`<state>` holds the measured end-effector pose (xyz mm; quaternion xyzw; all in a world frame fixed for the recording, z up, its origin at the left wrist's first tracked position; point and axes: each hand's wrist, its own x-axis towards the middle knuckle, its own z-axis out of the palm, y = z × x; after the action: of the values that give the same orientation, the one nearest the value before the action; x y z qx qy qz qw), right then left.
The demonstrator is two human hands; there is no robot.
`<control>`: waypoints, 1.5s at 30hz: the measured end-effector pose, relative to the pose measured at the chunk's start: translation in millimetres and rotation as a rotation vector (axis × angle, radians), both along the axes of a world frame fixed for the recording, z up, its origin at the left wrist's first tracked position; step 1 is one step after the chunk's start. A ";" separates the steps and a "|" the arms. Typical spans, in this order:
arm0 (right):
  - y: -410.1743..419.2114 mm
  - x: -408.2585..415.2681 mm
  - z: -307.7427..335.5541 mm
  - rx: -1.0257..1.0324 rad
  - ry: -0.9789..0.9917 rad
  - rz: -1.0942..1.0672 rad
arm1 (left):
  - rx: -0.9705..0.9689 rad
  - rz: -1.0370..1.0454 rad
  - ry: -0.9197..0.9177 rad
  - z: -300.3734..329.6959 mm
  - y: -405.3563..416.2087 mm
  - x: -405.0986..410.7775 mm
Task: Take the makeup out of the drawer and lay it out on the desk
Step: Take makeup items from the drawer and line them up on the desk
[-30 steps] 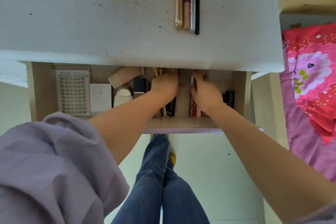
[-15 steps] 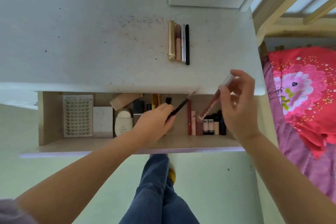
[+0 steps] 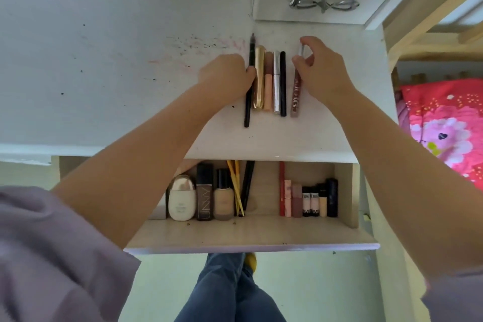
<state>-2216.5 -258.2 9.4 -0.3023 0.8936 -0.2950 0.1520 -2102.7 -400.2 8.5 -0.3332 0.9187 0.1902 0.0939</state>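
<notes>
Dark-red gloss tube (image 3: 296,89) in R hand (image 3: 321,73), thumb and fingertips pinched round silver cap end, far end of tube. Long axis front-to-back, parallel w/ row. Lower end looks down on white desk (image 3: 117,60); cap end maybe a touch raised, can't tell. Just beside black liner (image 3: 283,83), narrow gap, not touching.

Black pencil (image 3: 249,78) at L hand (image 3: 230,76), fingertips curled against its mid-shaft, gripping or pressing, hard to say which. Also front-to-back, near end poking out past rest of row toward desk edge. Touching or nearly touching gold tube (image 3: 259,77) on that side.

Row btwn the two hands: gold tube, peach tube (image 3: 268,81), silver tube (image 3: 276,78), black liner, all side by side, same heading.

Key relation: each new stick on outer flank of row, each hand outboard of its own stick. So next prob just letting go and pulling hands outward, away from row. Risk: tubes round, could roll on release; pencil may want nudging back to line up ends.

Drawer (image 3: 248,232) open below desk edge, plenty left: cream bottle (image 3: 181,198), dark bottle (image 3: 204,192), foundation bottle (image 3: 223,196), yellow sticks (image 3: 235,185), red pencil (image 3: 281,188), cluster of lipsticks (image 3: 311,200) at right. Task early-to-mid, judged by count.
</notes>
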 end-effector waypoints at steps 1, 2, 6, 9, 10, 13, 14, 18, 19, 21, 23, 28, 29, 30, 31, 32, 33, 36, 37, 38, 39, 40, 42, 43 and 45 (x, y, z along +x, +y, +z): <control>2.0 1.8 1.7 0.000 -0.017 0.013 | -0.001 -0.014 0.015 -0.3 3.2 1.2; 6.0 5.1 4.9 -0.008 -0.042 0.016 | 0.010 -0.017 0.041 1.2 6.2 5.0; 52.0 48.0 17.8 -0.179 0.053 0.038 | 0.094 -0.041 0.316 4.2 33.9 60.0; 106.4 109.6 -1.0 -0.188 -0.034 0.142 | 0.320 -0.109 0.417 -8.4 82.5 131.3; 120.0 128.9 -14.1 -0.078 -0.120 0.164 | 0.384 -0.110 0.355 -20.5 98.8 149.8; 135.7 159.4 -64.6 0.353 -0.263 0.129 | 0.382 -0.089 0.113 -65.1 130.5 163.8; 133.3 159.6 -78.9 0.445 -0.225 0.094 | 0.309 -0.088 0.038 -77.8 134.1 156.8; 105.5 146.8 -114.9 0.547 0.023 0.005 | 0.040 -0.048 -0.181 -111.8 133.8 115.4; 99.7 143.7 -120.7 0.565 0.053 -0.008 | 0.007 -0.037 -0.227 -116.4 132.1 108.8; 93.0 138.4 -129.3 0.635 0.079 -0.019 | -0.043 -0.045 -0.306 -122.0 128.7 103.6; 91.6 133.6 -134.2 0.702 0.093 0.005 | -0.055 -0.070 -0.335 -124.1 126.0 103.7; 101.6 136.5 -114.3 0.460 0.003 0.031 | 0.098 0.044 -0.265 -116.1 127.6 112.1; 105.6 139.8 -105.9 0.381 -0.049 0.047 | 0.128 0.056 -0.244 -111.5 127.6 115.2; 110.4 143.3 -97.2 0.303 -0.112 0.067 | 0.145 0.055 -0.223 -105.6 127.1 119.0; 115.9 146.9 -87.8 0.235 -0.168 0.089 | 0.160 0.049 -0.193 -98.4 126.3 124.4; 121.8 149.4 -77.9 0.179 -0.206 0.116 | 0.186 0.040 -0.149 -89.9 125.5 130.8; 127.4 150.6 -67.2 0.132 -0.229 0.144 | 0.220 0.019 -0.078 -79.7 124.5 138.0; 131.4 137.5 -26.5 -0.035 -0.246 0.180 | 0.280 -0.094 0.255 -32.9 114.5 152.8; 126.6 126.6 -11.9 -0.097 -0.236 0.158 | 0.296 -0.103 0.367 -15.7 105.9 150.9; 119.1 112.5 0.7 -0.157 -0.221 0.120 | 0.311 -0.084 0.464 -0.9 94.2 144.1; 109.4 96.5 11.3 -0.201 -0.201 0.075 | 0.306 -0.045 0.539 11.3 80.3 133.1; 97.1 79.1 19.2 -0.224 -0.173 0.028 | 0.279 0.001 0.583 20.4 64.6 118.2; 70.3 44.8 27.2 -0.196 -0.111 -0.045 | 0.204 0.073 0.569 30.3 31.7 81.9; 57.6 29.8 26.9 -0.158 -0.091 -0.070 | 0.167 0.095 0.521 31.5 16.7 63.8; 36.3 7.8 20.1 -0.088 -0.083 -0.112 | 0.101 0.121 0.394 25.4 -6.2 34.0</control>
<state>-2208.7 -221.9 29.5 -0.2455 0.8882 -0.3544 0.1588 -2068.7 -406.4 33.9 -0.3390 0.8869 0.3027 -0.0826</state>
